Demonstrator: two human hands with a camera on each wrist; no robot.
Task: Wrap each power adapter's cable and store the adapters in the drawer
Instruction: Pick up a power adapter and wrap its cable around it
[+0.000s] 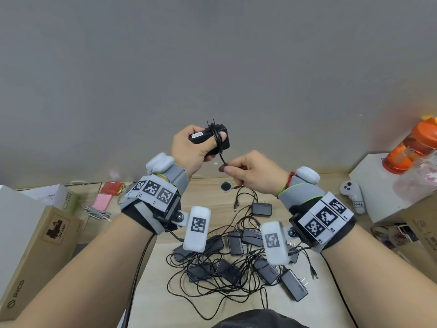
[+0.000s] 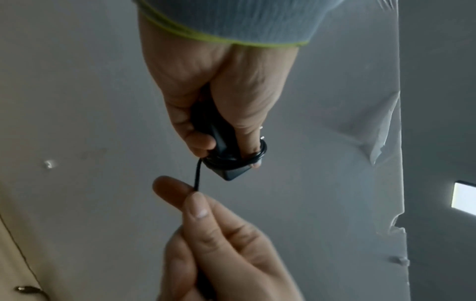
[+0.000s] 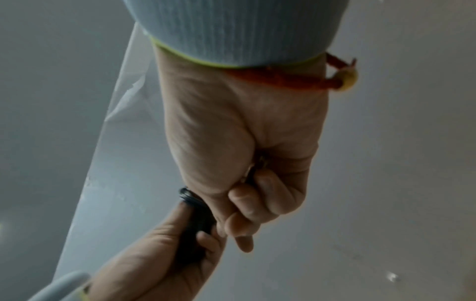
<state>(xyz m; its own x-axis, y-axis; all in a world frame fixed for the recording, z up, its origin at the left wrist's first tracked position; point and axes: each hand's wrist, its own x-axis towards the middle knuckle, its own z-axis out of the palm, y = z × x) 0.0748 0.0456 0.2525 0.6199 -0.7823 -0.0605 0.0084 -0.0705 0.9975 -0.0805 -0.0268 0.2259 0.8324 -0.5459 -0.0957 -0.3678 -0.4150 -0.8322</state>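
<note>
My left hand (image 1: 189, 147) grips a black power adapter (image 1: 224, 138) held up in front of the grey wall, with several turns of its cable (image 1: 217, 138) wound round the body and over my thumb. In the left wrist view the adapter (image 2: 231, 173) pokes out below my fingers. My right hand (image 1: 246, 171) pinches the loose end of the cable (image 2: 197, 175) just below the adapter, fingers curled; the plug end is tucked in the right hand (image 3: 257, 203). A pile of several black adapters (image 1: 236, 256) with tangled cables lies on the wooden desk (image 1: 156, 280). No drawer is in view.
A cardboard box (image 1: 40, 252) stands at the left with a pink card (image 1: 101, 202) and white cable behind it. At the right are a white box (image 1: 378, 181), an orange bottle (image 1: 411, 147) and a white controller (image 1: 352, 195). A round grommet (image 1: 227, 186) sits at the desk's back edge.
</note>
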